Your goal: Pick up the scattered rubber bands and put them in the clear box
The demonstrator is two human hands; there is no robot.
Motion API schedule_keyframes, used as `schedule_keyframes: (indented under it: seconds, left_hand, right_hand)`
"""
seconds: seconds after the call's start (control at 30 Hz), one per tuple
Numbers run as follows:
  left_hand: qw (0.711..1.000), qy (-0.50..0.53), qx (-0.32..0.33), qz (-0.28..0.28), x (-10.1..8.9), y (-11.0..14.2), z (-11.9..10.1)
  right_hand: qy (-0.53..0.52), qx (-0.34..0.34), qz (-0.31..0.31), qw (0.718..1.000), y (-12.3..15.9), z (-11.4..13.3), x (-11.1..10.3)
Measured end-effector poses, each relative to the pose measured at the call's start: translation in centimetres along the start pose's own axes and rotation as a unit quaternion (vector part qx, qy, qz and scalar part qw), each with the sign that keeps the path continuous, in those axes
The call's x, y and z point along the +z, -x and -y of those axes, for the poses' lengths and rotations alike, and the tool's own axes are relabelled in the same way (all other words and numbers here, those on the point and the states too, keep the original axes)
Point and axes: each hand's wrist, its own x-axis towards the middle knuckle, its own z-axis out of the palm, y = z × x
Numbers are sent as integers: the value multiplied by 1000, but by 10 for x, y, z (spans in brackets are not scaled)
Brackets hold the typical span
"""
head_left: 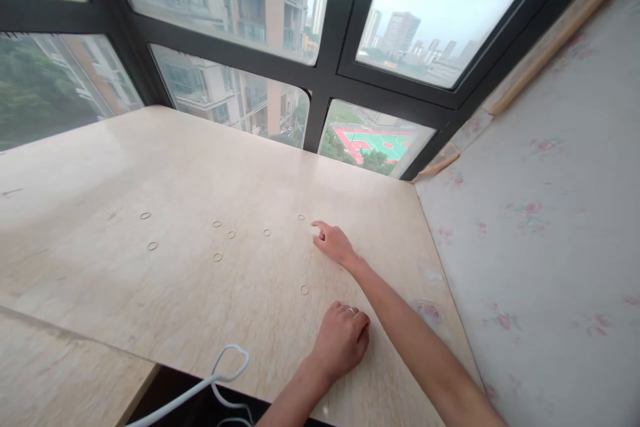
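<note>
Several small rubber-band rings lie scattered on a pale marble windowsill, among them a ring at the left, a ring in the middle and a ring nearest me. My right hand reaches forward, fingers pinched together beside a far ring; what it holds is too small to name. My left hand rests on the sill as a loose fist, a finger ring showing, just right of the nearest ring.
Dark-framed windows close off the back of the sill. A floral wallpapered wall bounds the right side. A white cable loops over the sill's front edge at the bottom.
</note>
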Motion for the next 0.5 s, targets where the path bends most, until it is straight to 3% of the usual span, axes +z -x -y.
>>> schedule_keyframes:
  seconds: [0.1, 0.23, 0.5]
  left_hand:
    - [1000, 20, -11, -5, 1, 0, 1]
    - [999, 42, -26, -17, 2, 1, 2]
    - [996, 63, -50, -41, 1, -1, 0]
  right_hand:
    - [94, -22, 46, 994, -40, 4, 0]
    - [192, -80, 107, 972, -72, 10, -7]
    - [292, -153, 158, 931, -76, 6, -21]
